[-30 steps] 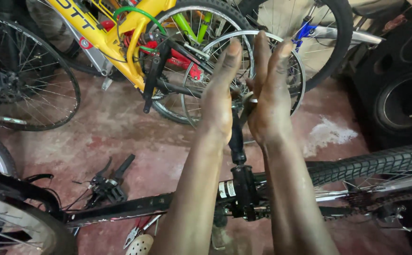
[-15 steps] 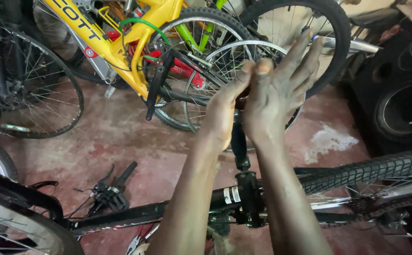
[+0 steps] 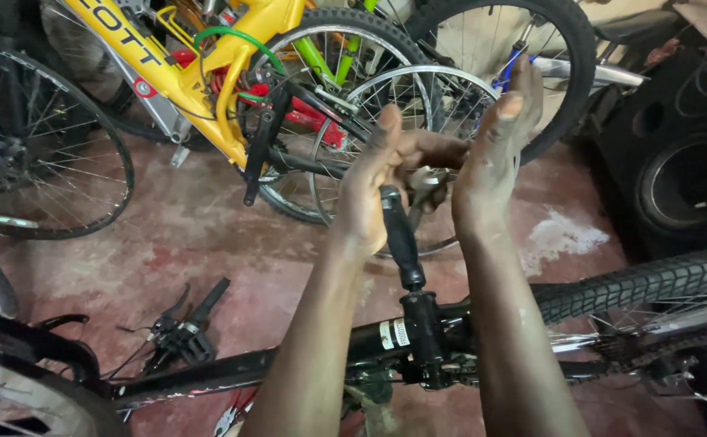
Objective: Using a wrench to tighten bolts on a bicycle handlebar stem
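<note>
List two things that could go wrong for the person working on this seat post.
1. The left hand and right hand look greasy, so they may slip off the seat post.
2. Loose parts lie on the floor beside the black frame; they could be stepped on.

A single camera sat on the person's head and looked steeply down and forward along both forearms, close enough that the arms filled the lower middle of the frame and the hands [image 3: 442,174] met near its centre. Below them the black bicycle frame [image 3: 232,368] crossed the bottom edge, very near the lens. Farther off, the view took in the reddish floor [image 3: 208,243] and reached the yellow bicycle [image 3: 208,57] leaning along the top edge.
</note>
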